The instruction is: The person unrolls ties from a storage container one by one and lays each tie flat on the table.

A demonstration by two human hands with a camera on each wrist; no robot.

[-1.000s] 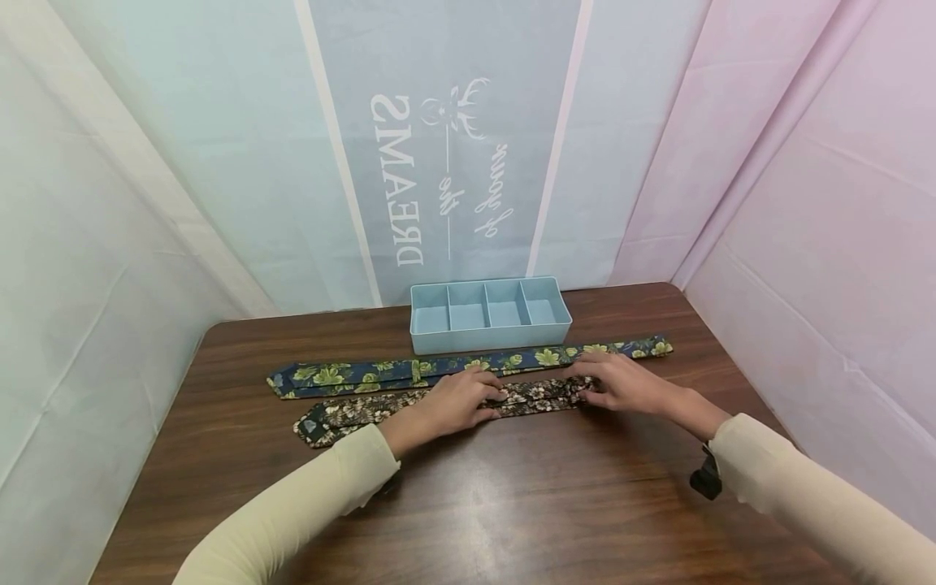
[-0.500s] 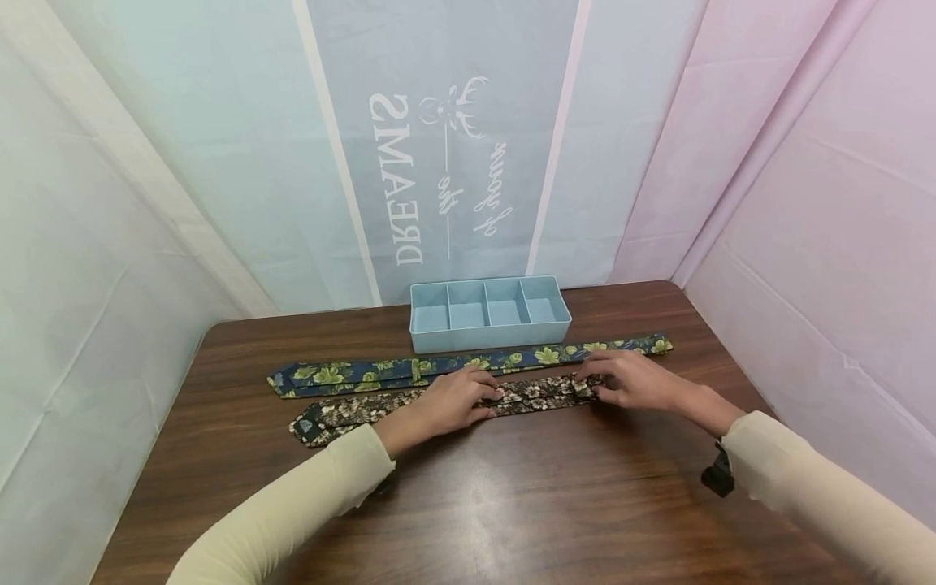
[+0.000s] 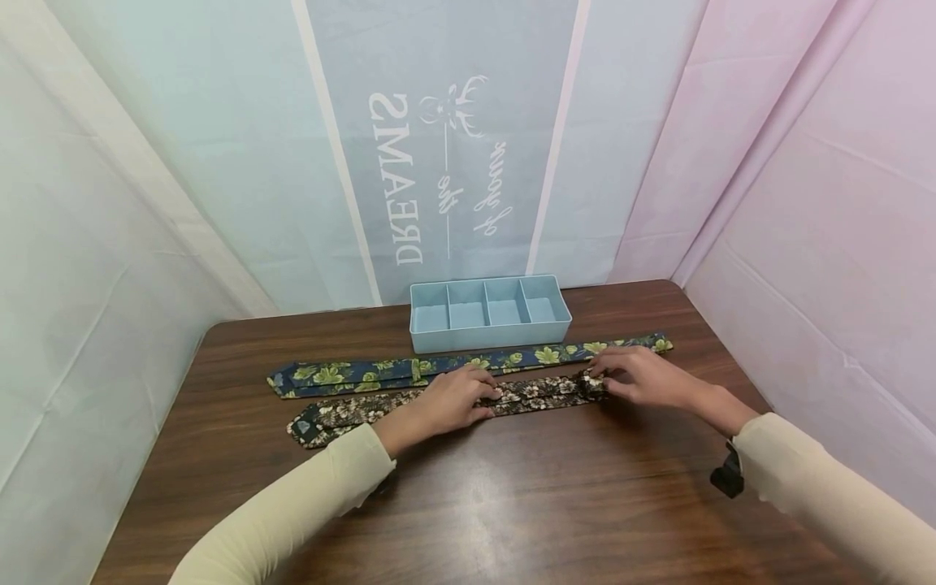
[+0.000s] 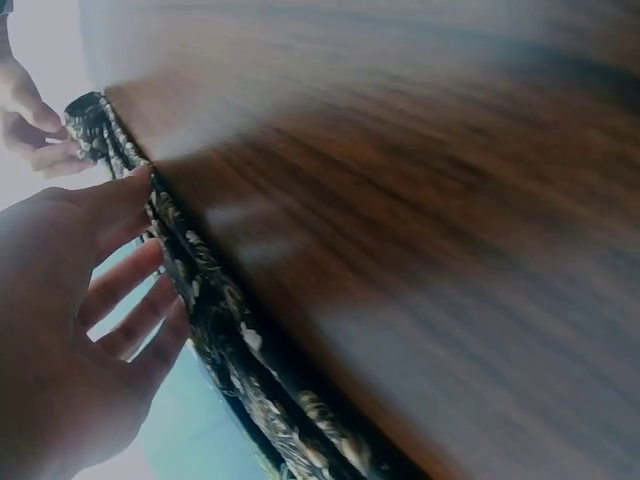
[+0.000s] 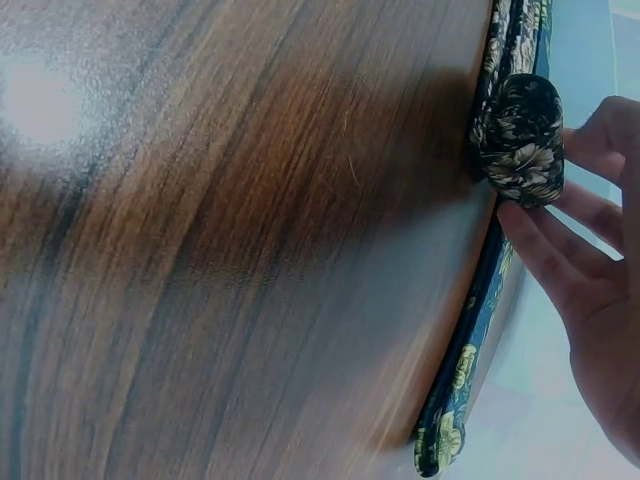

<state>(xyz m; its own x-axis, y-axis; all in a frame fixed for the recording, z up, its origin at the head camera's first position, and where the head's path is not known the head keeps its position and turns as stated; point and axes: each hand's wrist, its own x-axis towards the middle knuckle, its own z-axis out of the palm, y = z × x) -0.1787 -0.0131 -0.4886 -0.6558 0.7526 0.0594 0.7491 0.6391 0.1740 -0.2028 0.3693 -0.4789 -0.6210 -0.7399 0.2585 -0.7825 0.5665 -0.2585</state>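
A dark necktie (image 3: 537,394) with cream flowers lies lengthwise on the wooden table, its wide tip to the left. My left hand (image 3: 452,404) rests over its middle, thumb along the near edge and relaxed fingers on the far side. At the right end, the tie is turned into a small thick roll (image 5: 525,140). My right hand (image 3: 651,379) holds that roll between thumb and fingers. Just behind lies a navy necktie (image 3: 329,375) with yellow-green flowers, stretched out flat; my right hand covers part of it in the head view.
A light blue box (image 3: 490,338) with several compartments stands behind the ties, near the table's back edge. Printed cloth (image 3: 453,49) hangs at the back, and pale cloth panels (image 3: 841,244) rise at both sides. The wooden table (image 3: 512,504) extends toward me.
My right hand has shifted a little to the right along with the rolled end. The dark tie's wide tip has slid slightly left. My left hand stays nearly in place.
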